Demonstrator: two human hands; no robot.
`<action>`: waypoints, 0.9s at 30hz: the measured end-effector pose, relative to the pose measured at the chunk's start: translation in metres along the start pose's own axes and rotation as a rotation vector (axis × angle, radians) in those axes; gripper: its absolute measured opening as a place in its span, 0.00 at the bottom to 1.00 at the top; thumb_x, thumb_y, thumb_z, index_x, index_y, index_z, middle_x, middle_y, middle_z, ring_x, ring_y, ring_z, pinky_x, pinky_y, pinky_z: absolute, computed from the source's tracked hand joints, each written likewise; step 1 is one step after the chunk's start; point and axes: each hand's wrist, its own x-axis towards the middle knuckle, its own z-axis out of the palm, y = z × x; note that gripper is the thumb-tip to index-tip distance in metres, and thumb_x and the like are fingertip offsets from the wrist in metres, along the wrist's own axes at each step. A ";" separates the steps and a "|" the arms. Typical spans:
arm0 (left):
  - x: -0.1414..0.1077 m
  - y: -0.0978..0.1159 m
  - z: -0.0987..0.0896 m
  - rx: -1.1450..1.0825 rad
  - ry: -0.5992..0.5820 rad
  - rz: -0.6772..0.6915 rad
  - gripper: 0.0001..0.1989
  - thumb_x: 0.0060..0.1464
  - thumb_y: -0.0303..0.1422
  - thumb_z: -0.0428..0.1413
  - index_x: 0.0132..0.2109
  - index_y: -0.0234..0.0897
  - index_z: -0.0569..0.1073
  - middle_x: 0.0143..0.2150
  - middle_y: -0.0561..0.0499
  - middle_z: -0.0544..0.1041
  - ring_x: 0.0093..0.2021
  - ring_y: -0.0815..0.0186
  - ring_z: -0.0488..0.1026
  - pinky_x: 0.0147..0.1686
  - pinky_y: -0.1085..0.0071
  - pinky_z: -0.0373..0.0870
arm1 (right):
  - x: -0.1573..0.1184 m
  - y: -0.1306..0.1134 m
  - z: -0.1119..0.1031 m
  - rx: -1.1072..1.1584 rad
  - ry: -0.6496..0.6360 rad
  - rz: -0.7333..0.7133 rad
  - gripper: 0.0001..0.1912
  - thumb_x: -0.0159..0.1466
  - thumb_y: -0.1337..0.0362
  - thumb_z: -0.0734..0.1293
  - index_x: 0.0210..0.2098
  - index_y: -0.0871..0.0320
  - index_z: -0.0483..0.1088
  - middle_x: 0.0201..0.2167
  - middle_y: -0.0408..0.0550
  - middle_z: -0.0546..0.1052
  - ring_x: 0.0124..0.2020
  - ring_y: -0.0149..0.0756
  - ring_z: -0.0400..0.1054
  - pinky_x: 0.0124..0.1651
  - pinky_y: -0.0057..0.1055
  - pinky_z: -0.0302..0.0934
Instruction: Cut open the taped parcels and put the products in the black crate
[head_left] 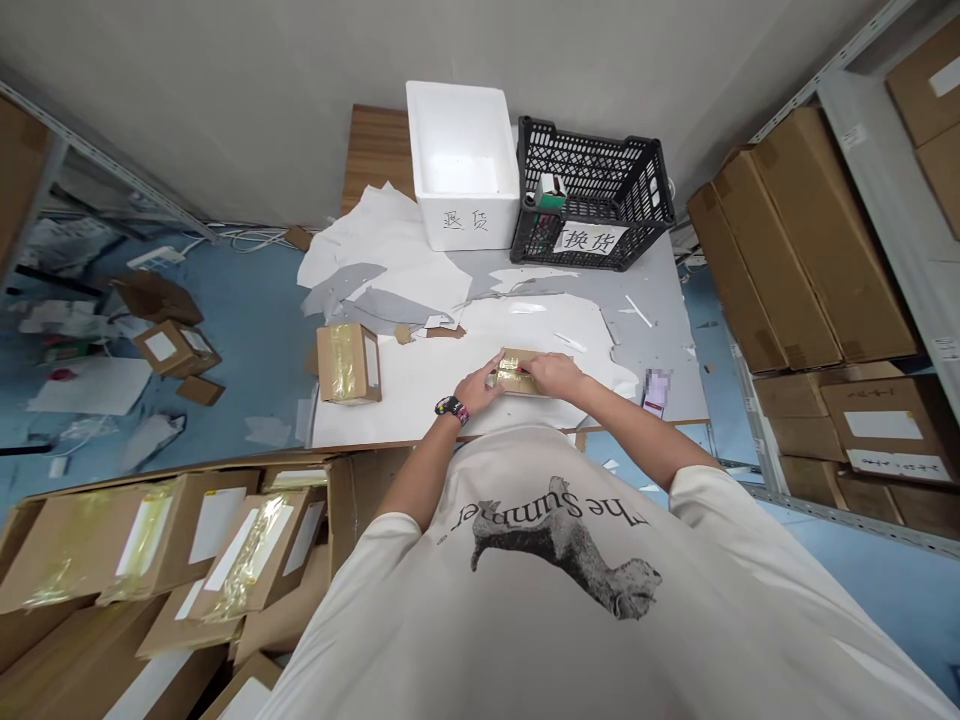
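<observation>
A small cardboard box (pixel 514 382) with shiny clear tape across its top lies on the white-covered table, close to the front edge. My left hand (pixel 480 387) grips its left end, with the thumb and fingers against the side. Over the right part of the box, my right hand (pixel 556 376) is closed. A small red bit shows at its fingertips against the tape; the rest of what it holds is hidden in the fist. To the left stands a larger taped cardboard box (pixel 347 365) with a white label on its side.
At the table's back are a white foam box (pixel 469 222) and a black plastic crate (pixel 630 250), which holds a small green-and-white carton (pixel 551 190). A phone (pixel 656 390) lies near the right edge. Paper scraps litter the table. Piled boxes (pixel 247 555) stand lower left; shelved cartons (pixel 795 240) stand right.
</observation>
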 end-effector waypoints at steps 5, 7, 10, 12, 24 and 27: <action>0.004 -0.001 -0.004 0.063 -0.002 -0.035 0.47 0.69 0.47 0.62 0.88 0.63 0.53 0.68 0.49 0.85 0.49 0.50 0.87 0.55 0.57 0.78 | -0.015 0.025 0.013 -0.019 -0.073 0.116 0.23 0.76 0.71 0.64 0.66 0.58 0.79 0.57 0.66 0.87 0.61 0.54 0.82 0.62 0.41 0.70; 0.004 -0.001 -0.004 0.067 -0.007 -0.037 0.47 0.69 0.48 0.61 0.88 0.63 0.54 0.67 0.49 0.85 0.48 0.50 0.87 0.54 0.57 0.78 | -0.026 0.038 0.020 -0.017 -0.079 0.136 0.25 0.76 0.70 0.64 0.69 0.56 0.78 0.56 0.65 0.87 0.62 0.55 0.82 0.62 0.42 0.70; 0.003 -0.001 -0.003 0.075 0.008 -0.032 0.47 0.69 0.48 0.62 0.88 0.62 0.54 0.63 0.49 0.87 0.48 0.50 0.87 0.53 0.57 0.78 | -0.044 0.051 0.028 -0.019 -0.077 0.154 0.28 0.75 0.72 0.63 0.72 0.57 0.76 0.56 0.65 0.87 0.61 0.55 0.82 0.61 0.42 0.70; 0.002 0.000 -0.002 0.082 0.032 -0.034 0.47 0.68 0.49 0.62 0.88 0.61 0.55 0.60 0.48 0.88 0.50 0.48 0.87 0.54 0.58 0.78 | -0.055 0.058 0.030 -0.021 -0.089 0.185 0.29 0.74 0.73 0.62 0.72 0.58 0.75 0.56 0.66 0.87 0.61 0.55 0.82 0.60 0.42 0.69; 0.002 0.005 0.001 0.171 0.032 -0.069 0.46 0.69 0.50 0.61 0.88 0.61 0.57 0.58 0.47 0.88 0.54 0.46 0.86 0.55 0.56 0.78 | -0.095 0.084 0.041 -0.035 -0.132 0.296 0.26 0.77 0.73 0.60 0.70 0.57 0.76 0.56 0.66 0.86 0.60 0.54 0.81 0.59 0.41 0.65; 0.002 0.004 -0.001 0.168 0.022 -0.047 0.45 0.69 0.50 0.61 0.87 0.60 0.57 0.57 0.47 0.87 0.54 0.46 0.85 0.55 0.56 0.78 | -0.101 0.080 0.052 -0.032 -0.119 0.335 0.29 0.77 0.74 0.59 0.73 0.56 0.73 0.58 0.66 0.84 0.58 0.55 0.81 0.56 0.42 0.66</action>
